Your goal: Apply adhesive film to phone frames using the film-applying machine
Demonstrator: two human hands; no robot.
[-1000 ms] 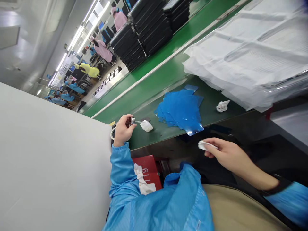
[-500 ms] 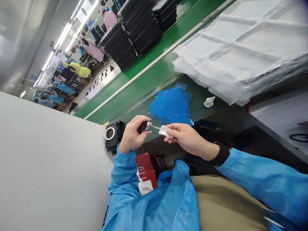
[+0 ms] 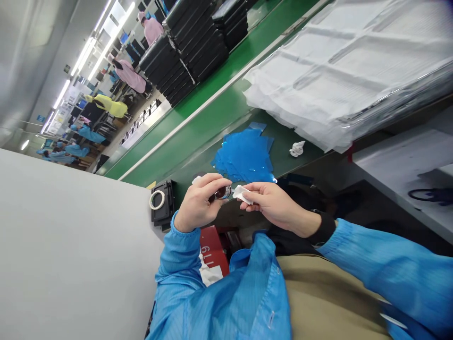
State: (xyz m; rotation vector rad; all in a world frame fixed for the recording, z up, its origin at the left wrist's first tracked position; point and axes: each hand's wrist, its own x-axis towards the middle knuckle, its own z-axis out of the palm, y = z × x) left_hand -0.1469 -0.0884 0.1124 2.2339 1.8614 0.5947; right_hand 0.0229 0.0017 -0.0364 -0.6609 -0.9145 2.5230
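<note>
My left hand (image 3: 202, 202) is closed around a small dark brown bottle (image 3: 221, 192), which lies tilted on its side with its shiny neck end toward the right. My right hand (image 3: 271, 202) pinches a folded white wipe (image 3: 241, 193) between thumb and fingers. The bottle's neck end is close against the wipe, and I cannot tell whether they touch. Behind my left fingers a small white piece (image 3: 197, 180) peeks out; its kind is unclear. Just beyond both hands lies a pile of blue film sheets (image 3: 246, 153).
A green bench (image 3: 184, 163) runs diagonally past my hands. On it are a crumpled tissue (image 3: 297, 148) and white sheeted trays (image 3: 339, 71). A tape roll (image 3: 157, 200) rests on black trays (image 3: 164, 215) at left, beside a white partition (image 3: 78, 245). Black stacks (image 3: 201, 42) stand beyond; several people work farther away.
My left hand has brought the bottle rightward, closer to the wipe. The thin pale strip that showed between them is now mostly hidden. The whole view has shifted slightly.
</note>
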